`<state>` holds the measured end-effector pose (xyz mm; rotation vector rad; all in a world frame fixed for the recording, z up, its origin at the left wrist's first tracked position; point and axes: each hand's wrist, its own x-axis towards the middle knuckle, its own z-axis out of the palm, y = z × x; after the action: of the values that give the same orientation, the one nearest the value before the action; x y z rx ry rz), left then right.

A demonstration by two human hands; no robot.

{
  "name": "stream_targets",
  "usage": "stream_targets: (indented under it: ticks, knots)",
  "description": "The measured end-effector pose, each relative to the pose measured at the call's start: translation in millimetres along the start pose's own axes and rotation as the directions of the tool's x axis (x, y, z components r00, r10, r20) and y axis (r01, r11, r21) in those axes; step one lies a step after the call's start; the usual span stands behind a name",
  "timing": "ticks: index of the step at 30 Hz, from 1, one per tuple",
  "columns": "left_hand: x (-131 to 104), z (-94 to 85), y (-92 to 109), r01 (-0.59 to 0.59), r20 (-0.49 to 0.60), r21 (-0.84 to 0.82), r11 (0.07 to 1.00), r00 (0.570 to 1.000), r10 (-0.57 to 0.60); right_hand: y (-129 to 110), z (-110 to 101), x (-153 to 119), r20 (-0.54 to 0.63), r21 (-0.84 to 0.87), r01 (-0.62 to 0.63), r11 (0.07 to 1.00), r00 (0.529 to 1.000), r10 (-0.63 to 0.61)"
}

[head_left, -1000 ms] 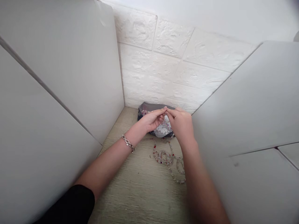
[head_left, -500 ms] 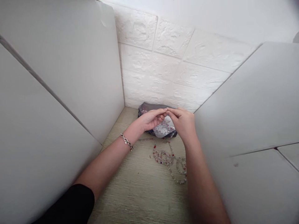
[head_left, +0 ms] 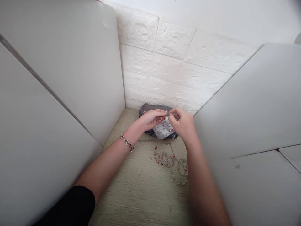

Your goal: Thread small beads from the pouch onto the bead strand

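Over an open dark-sided container (head_left: 150, 106) of small loose beads (head_left: 163, 128), both hands meet almost fingertip to fingertip. My left hand (head_left: 154, 118) is pinched, thumb on top, palm partly turned up; what sits in the pinch is too small to make out. My right hand (head_left: 182, 122) has its thumb and index finger curled close together just beside it, and anything between them is likewise too small to tell. Below the container, a long string of beads (head_left: 166, 158), pale with a few red ones, lies in loops on the wood-grain surface, partly hidden behind my right forearm.
White panels (head_left: 70, 62) rise on the left, and another white panel (head_left: 246, 103) stands on the right. Behind the container is a white brick-textured wall (head_left: 169, 66). The wood-grain surface (head_left: 136, 194) runs between the panels toward me.
My right fingertips have drawn slightly back to the right, leaving a small gap from my left fingertips. My left hand has barely moved. The bead string lies as before.
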<state>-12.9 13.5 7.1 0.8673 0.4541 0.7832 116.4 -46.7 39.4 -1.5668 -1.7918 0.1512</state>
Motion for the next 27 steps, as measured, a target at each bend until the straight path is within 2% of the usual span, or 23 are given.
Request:
stream_targets:
  ticks: [3, 8, 12, 15, 18, 20, 22, 24, 27]
  knots:
    - [-0.9, 4.1, -0.4, 0.018, -0.024, -0.036, 0.999, 1.000, -0.019, 0.9, 2.6, -0.1, 0.005, 0.066, -0.097, 0.993, 0.995, 0.097]
    - [-0.6, 5.0, -1.5, 0.029, -0.026, -0.074, 0.997, 0.999, -0.031, 3.8, 3.6, 1.2, 0.084, 0.140, -0.097, 0.985, 0.993, 0.086]
    - [1.5, 3.7, -2.8, 0.036, -0.044, -0.195, 0.980, 0.998, -0.045, 9.3, 7.4, 4.3, 0.061, 0.280, -0.126, 0.952, 0.992, 0.114]
    - [2.2, 3.9, -3.1, 0.036, -0.065, -0.296, 0.954, 0.996, -0.057, 13.2, 10.1, 7.0, 0.035, 0.488, -0.222, 0.844, 0.971, 0.235]
    - [2.0, 3.9, -3.4, 0.004, -0.076, -0.287, 0.958, 0.997, -0.027, 12.9, 6.9, 8.5, 0.075, 0.715, -0.285, 0.638, 0.939, 0.336]
    - [1.8, 3.1, -4.1, -0.012, -0.083, -0.232, 0.973, 0.996, -0.007, 9.9, 0.7, 8.5, 0.085, 0.820, -0.263, 0.509, 0.934, 0.346]
    - [1.7, 1.6, -5.0, 0.011, -0.077, -0.151, 0.988, 0.997, -0.023, 6.1, -7.0, 8.2, 0.068, 0.880, -0.220, 0.421, 0.936, 0.346]
    - [1.8, 0.2, -5.7, 0.063, -0.076, -0.082, 0.995, 0.995, -0.069, 2.9, -14.4, 8.0, 0.035, 0.910, -0.175, 0.376, 0.936, 0.351]
    - [2.2, 0.1, -6.1, 0.104, -0.091, -0.071, 0.992, 0.990, -0.111, 0.5, -21.7, 8.0, -0.051, 0.908, -0.102, 0.406, 0.935, 0.350]
